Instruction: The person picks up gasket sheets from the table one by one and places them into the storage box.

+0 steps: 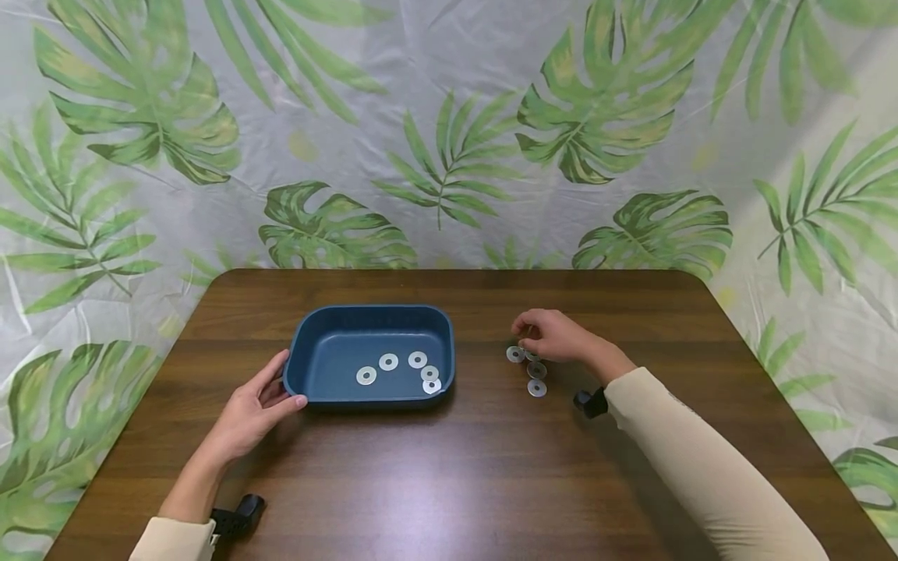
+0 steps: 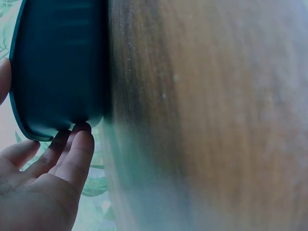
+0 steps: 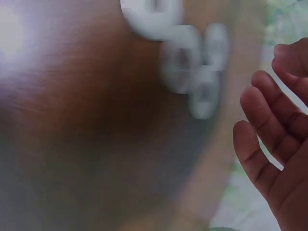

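Observation:
A blue rectangular tray (image 1: 368, 393) stands on the table, with several flat metal washers (image 1: 389, 361) lying inside towards its right half. My left hand (image 1: 245, 409) holds the tray at its left end, thumb by the near corner and fingers against the end wall. In the left wrist view, the fingertips (image 2: 84, 132) press on the tray's wall (image 2: 60, 67). My right hand (image 1: 554, 335) is over a small cluster of washers (image 1: 536, 370) right of the tray, fingers loosely bent. The right wrist view shows nothing held by its fingers (image 3: 257, 103), apart from the blurred washers (image 3: 204, 91).
The dark wooden table (image 1: 421, 483) reaches back to a hanging leaf-print cloth (image 1: 449, 156). Bare wood lies between the tray and the washer cluster. Black camera mounts are strapped at both wrists.

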`<state>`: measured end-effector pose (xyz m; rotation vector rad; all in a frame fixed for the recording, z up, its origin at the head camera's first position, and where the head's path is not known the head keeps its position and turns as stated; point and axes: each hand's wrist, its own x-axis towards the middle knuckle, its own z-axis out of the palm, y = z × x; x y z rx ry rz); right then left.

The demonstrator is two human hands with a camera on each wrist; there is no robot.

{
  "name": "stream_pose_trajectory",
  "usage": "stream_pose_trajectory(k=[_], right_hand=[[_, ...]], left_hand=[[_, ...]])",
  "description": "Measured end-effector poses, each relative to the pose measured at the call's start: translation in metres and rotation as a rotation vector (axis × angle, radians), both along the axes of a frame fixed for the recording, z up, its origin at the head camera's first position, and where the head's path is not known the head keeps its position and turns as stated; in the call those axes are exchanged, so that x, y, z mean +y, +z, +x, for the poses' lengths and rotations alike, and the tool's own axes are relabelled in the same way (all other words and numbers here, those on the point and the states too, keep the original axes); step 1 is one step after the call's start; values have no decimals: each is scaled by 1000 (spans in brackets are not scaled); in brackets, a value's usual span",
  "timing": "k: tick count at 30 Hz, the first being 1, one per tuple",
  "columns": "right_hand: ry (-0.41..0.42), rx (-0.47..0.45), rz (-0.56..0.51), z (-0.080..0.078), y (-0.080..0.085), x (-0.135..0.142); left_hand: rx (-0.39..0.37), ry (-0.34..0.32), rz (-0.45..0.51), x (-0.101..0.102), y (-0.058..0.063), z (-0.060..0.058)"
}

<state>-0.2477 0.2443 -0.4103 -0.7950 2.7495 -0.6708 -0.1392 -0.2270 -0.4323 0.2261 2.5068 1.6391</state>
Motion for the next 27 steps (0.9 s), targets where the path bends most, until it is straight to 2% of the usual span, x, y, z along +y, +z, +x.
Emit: stream_pose_trajectory(k=[3,7,11,16,22,27], right_hand=[[-26,-1,9,1,-15,3],[-42,38,-21,2,-24,4],[-32,92,-26,2,-26,3],[0,150,52,3,-27,2],[0,151,111,4,-27,-1],[0,112,138,3,-24,-4]], left_hand=[[-2,-9,15,1,-1,-1],[2,-7,35,0,-2,-2],[-3,4,12,-2,-2,-1],[-1,7,-11,-2,-1,-1],[0,9,-7,0,1,1],[1,11,-10,0,1,1]])
